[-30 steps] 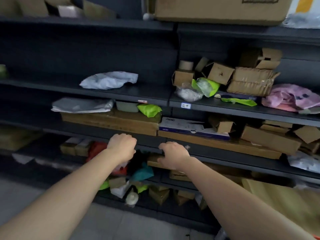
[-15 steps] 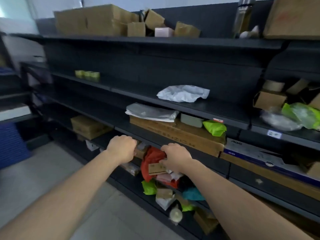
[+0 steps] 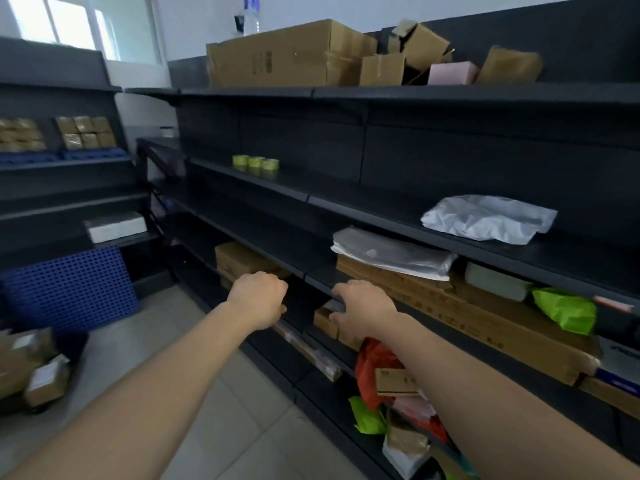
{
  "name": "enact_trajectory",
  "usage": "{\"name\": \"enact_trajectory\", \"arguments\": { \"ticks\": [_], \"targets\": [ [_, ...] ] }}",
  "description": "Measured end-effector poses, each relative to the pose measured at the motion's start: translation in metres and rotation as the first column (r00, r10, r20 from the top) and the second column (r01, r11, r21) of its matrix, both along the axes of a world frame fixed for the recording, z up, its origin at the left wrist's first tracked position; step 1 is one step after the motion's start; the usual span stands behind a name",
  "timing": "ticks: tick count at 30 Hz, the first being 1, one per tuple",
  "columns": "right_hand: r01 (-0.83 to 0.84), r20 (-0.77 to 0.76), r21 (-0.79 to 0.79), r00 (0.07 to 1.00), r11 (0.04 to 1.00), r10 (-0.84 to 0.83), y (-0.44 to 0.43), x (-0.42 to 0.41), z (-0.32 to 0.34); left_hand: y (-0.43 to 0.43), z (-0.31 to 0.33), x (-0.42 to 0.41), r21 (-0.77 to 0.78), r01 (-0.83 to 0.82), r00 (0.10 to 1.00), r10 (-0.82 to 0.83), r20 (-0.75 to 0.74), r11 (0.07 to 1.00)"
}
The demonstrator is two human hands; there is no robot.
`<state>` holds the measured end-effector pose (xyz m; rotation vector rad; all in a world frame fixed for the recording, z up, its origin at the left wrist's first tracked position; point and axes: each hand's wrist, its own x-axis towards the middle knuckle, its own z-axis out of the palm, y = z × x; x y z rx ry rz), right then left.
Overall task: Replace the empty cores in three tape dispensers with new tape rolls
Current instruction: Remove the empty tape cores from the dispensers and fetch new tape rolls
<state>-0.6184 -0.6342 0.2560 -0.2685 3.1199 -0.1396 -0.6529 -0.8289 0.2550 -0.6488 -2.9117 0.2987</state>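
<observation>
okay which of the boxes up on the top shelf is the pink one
The pink box is the small one toward the right of the top shelf, between a plain brown carton and a tilted brown box. All the other boxes up there are brown cardboard.

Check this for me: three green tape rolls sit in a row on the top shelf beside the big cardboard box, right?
Not the top shelf. The head view shows the three green tape rolls in a row on the shelf below, well under the big cardboard box.

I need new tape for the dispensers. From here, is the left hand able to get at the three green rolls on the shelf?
Probably not yet: the left hand hangs low, and the green rolls sit higher and farther along, though nothing blocks them.
</observation>
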Motion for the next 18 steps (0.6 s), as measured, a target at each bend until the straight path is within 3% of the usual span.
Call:
{"name": "enact_trajectory", "arguments": {
  "ticks": [18],
  "targets": [
    [-0.161, -0.073, 0.009, 0.984, 0.987, 0.162, -0.067, -0.276, 0.023, -0.064, 0.028, -0.240, 0.073, -0.143, 0.988, 0.147, -0.051, 0.987]
  ]
}}
